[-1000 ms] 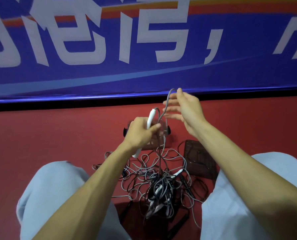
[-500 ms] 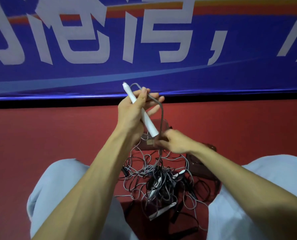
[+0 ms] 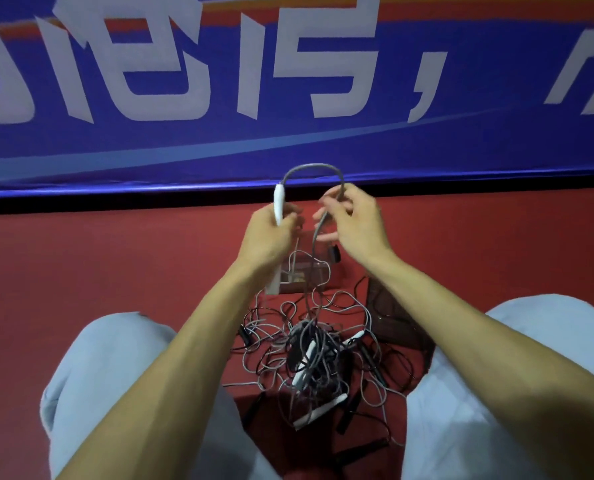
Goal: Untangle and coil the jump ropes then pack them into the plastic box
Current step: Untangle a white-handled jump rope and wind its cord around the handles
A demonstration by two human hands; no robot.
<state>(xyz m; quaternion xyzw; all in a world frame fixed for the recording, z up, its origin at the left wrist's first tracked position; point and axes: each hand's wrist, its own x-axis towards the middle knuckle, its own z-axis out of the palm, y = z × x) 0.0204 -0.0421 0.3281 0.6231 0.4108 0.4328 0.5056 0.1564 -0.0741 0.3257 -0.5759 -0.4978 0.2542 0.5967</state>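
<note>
Plastic box point(image 3: 325, 271) partly behind left hand point(image 3: 271, 233); jump ropes point(image 3: 309, 355) tangled nearer

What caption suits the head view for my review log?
Left hand grips a white jump-rope handle while right hand holds its grey cord above a tangled rope pile on red floor.

This looks like a sports hall or event venue, not a home. The floor point(image 3: 115, 289) is a plain matte red sheet spreading from left to right, like court flooring. Along the far side hangs a big blue banner point(image 3: 496, 140) printed with huge white characters point(image 3: 323, 64) and an orange stripe point(image 3: 461, 12) near its top. A black strip point(image 3: 81, 204) runs along its foot. A person sits on the floor, and a tangle of jump ropes point(image 3: 309, 351) lies between their knees point(image 3: 115, 375).
</note>
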